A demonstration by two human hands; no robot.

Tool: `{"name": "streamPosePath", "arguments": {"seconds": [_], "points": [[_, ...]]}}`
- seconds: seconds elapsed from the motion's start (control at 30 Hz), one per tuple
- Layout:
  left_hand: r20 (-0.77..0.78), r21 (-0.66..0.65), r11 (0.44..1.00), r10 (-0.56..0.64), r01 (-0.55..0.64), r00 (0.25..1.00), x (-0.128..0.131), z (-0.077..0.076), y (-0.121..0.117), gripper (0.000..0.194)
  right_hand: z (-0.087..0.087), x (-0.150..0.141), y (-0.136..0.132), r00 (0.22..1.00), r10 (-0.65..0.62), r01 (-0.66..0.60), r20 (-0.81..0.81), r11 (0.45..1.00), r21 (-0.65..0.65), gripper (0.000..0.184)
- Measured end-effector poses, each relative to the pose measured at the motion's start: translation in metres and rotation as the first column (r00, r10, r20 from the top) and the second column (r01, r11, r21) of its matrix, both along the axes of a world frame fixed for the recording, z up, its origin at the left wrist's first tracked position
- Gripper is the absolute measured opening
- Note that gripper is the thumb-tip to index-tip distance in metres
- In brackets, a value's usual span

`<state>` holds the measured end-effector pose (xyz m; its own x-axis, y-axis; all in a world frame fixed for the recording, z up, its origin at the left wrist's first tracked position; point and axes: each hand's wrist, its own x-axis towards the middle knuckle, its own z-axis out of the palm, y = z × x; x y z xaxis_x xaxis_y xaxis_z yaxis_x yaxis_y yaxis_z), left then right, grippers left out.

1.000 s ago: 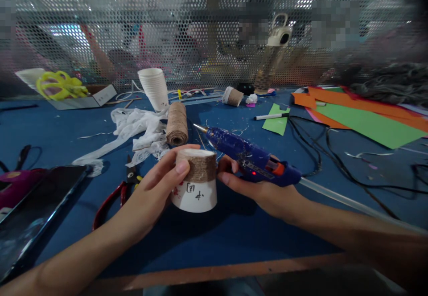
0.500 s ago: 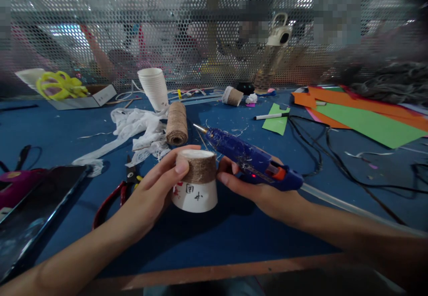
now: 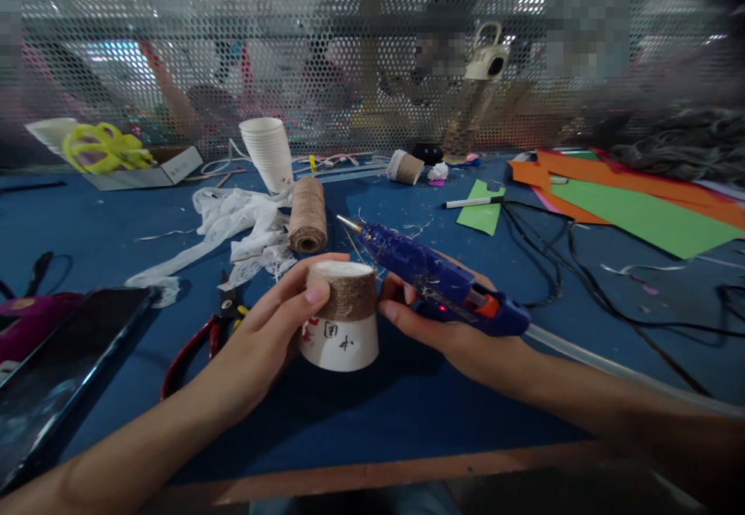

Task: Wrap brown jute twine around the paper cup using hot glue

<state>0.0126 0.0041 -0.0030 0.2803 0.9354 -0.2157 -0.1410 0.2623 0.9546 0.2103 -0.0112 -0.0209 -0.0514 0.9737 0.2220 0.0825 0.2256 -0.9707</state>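
My left hand [image 3: 285, 305] grips an upside-down white paper cup [image 3: 341, 348] from its left side, thumb on the twine. Brown twine [image 3: 354, 295] is wrapped round the cup's upper half; dark characters and a red print show below it. In my right hand [image 3: 448, 329] is a blue glue gun [image 3: 419, 267], a small red light lit on its body. Its nozzle points up and left, past the cup, and a clear glue stick [image 3: 587, 360] sticks out behind. My right fingertips are close by the cup's right side; whether they touch it I cannot tell. Just beyond the cup lies a twine spool [image 3: 308, 216].
White lace [image 3: 250, 224] and red-handled pliers [image 3: 195, 352] lie left, near a phone [image 3: 70, 368]. Stacked paper cups [image 3: 268, 154] stand behind. A marker [image 3: 471, 202], black cables [image 3: 544, 247] and coloured paper [image 3: 652, 216] occupy the right. A bottle [image 3: 466, 112] stands by the mesh screen [image 3: 326, 57].
The rear of the glue gun has dropped slightly in my right hand, and its orange part sits a little lower. The cup and my left hand stay almost still.
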Motion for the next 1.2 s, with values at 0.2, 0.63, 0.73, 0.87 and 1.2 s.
{"name": "streamPosePath", "arguments": {"seconds": [0.2, 0.63, 0.73, 0.87, 1.2], "points": [[0.027, -0.017, 0.998, -0.065, 0.066, 0.998, -0.004, -0.008, 0.003, 0.036, -0.003, 0.005, 0.001, 0.995, 0.09, -0.091, 0.031, 0.995, 0.047, 0.021], [-0.001, -0.061, 0.996, -0.069, 0.068, 0.998, -0.005, -0.008, 0.003, 0.042, -0.005, 0.009, 0.001, 0.979, 0.099, -0.129, 0.179, 0.978, 0.164, 0.018], [-0.023, -0.103, 0.995, -0.015, 0.013, 1.0, -0.003, -0.006, 0.004, 0.049, -0.005, 0.008, 0.002, 0.983, 0.127, -0.148, 0.13, 0.975, 0.165, 0.017], [-0.018, -0.102, 0.995, -0.008, 0.006, 1.0, 0.0, 0.0, 0.005, 0.043, -0.004, 0.007, 0.003, 0.985, 0.15, -0.164, 0.087, 0.971, 0.177, 0.015], [-0.02, -0.159, 0.987, -0.034, 0.03, 0.999, 0.001, 0.002, 0.004, 0.046, -0.004, 0.009, 0.001, 0.983, 0.118, -0.147, 0.14, 0.963, 0.225, 0.015]]}}
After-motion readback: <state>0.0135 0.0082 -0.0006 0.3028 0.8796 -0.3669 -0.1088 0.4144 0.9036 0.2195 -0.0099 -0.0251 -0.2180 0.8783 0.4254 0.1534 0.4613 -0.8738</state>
